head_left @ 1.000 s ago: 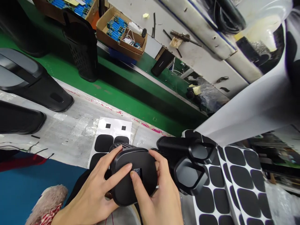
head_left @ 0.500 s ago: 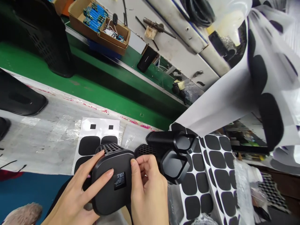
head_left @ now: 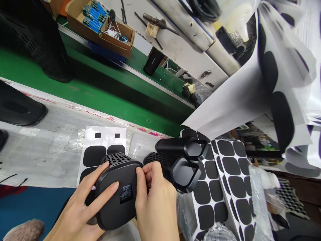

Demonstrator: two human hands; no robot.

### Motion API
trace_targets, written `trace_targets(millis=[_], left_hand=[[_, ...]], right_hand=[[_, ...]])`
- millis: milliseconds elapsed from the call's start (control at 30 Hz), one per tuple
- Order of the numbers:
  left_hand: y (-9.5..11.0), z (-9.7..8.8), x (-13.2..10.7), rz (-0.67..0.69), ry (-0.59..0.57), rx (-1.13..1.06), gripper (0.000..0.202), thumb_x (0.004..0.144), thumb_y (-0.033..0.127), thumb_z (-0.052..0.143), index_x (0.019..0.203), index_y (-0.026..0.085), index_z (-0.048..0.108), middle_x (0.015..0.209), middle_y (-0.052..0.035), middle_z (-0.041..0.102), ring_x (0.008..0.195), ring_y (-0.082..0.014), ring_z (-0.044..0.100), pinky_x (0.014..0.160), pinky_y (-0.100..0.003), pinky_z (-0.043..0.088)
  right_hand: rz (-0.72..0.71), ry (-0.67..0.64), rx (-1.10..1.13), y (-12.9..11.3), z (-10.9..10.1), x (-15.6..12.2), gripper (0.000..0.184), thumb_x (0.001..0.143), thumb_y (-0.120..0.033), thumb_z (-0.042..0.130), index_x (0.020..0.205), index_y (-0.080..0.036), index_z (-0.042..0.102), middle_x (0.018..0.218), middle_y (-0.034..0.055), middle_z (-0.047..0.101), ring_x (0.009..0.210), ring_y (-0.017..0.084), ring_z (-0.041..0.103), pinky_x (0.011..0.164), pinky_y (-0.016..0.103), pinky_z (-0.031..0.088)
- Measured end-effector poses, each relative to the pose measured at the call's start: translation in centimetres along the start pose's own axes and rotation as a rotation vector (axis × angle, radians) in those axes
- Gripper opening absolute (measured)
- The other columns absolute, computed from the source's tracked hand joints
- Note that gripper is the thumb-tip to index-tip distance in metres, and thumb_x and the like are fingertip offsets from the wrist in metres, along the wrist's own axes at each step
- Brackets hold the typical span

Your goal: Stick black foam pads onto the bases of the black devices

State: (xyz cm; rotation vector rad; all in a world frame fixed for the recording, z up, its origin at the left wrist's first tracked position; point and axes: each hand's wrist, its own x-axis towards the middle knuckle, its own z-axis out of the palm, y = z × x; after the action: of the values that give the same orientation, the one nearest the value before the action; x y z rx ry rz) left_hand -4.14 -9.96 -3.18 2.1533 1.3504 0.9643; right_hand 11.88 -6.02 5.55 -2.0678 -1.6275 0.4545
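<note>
Holding a black speaker case [head_left: 117, 197] low in front of me, I press my left hand [head_left: 82, 207] on its flat end and curl my right hand [head_left: 154, 201] round its right edge. Both hands grip it, fingers partly bent. A small label [head_left: 126, 193] sits on it; the words are too tiny to read. Far off, a cardboard box [head_left: 100, 28] holds blue parts [head_left: 94, 15] and wires. Black pad sheets [head_left: 220, 187] lie just beside.

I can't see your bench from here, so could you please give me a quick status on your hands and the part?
Left hand and right hand both grip the black housing, label facing up. Two more housings lie close right, on pad sheets.
</note>
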Motion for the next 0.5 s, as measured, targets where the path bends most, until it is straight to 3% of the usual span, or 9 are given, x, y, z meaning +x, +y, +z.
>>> trace_targets(millis=[200,267,367,433,500], left_hand=[[0.0,0.1,-0.2,-0.025,-0.009,-0.03,0.076,0.096,0.009,0.05,0.155,0.048,0.023,0.167,0.0001,0.016,0.145,-0.0272,0.039,0.1,-0.038,0.055],[-0.1,0.1,-0.4,-0.007,-0.024,-0.039,0.076,0.096,0.009,0.051,0.155,0.048,0.024,0.167,-0.002,0.016,0.143,-0.0285,0.04,0.095,-0.038,0.057],[-0.2,0.2,-0.5,0.016,-0.049,-0.046,0.077,0.095,0.009,0.052,0.155,0.047,0.023,0.167,-0.0042,0.016,0.143,-0.0306,0.04,0.093,-0.04,0.057],[-0.2,0.2,-0.6,0.027,-0.055,-0.051,0.077,0.095,0.008,0.052,0.155,0.047,0.023,0.167,-0.0043,0.016,0.143,-0.0307,0.04,0.094,-0.04,0.056],[-0.3,0.2,-0.6,0.026,-0.056,-0.054,0.077,0.095,0.008,0.051,0.155,0.048,0.024,0.167,-0.0039,0.016,0.144,-0.0297,0.039,0.097,-0.04,0.055]], right_hand=[[0.114,-0.223,0.035,-0.1,-1.9,-0.3,0.014,0.096,-0.036,0.043,0.09,-0.028,0.053,0.074,-0.0034,0.065,0.068,0.022,0.063,0.059,0.03,0.04],[0.107,-0.227,-0.011,-0.2,-2.4,-0.8,0.007,0.093,-0.033,0.047,0.094,-0.028,0.051,0.078,-0.0035,0.067,0.07,0.023,0.065,0.06,0.031,0.041],[0.029,-0.161,-0.128,-0.5,-2.5,-1.3,0.011,0.089,-0.026,0.052,0.098,-0.026,0.047,0.08,-0.0008,0.068,0.069,0.026,0.067,0.062,0.032,0.04],[0.027,-0.148,-0.161,-0.7,-2.4,-1.2,0.003,0.092,-0.027,0.047,0.094,-0.026,0.044,0.076,0.0005,0.067,0.066,0.027,0.066,0.062,0.032,0.038],[0.062,-0.176,-0.147,-0.7,-2.3,-0.8,0.014,0.098,-0.029,0.038,0.085,-0.026,0.041,0.068,-0.0002,0.063,0.062,0.026,0.063,0.059,0.032,0.034]])
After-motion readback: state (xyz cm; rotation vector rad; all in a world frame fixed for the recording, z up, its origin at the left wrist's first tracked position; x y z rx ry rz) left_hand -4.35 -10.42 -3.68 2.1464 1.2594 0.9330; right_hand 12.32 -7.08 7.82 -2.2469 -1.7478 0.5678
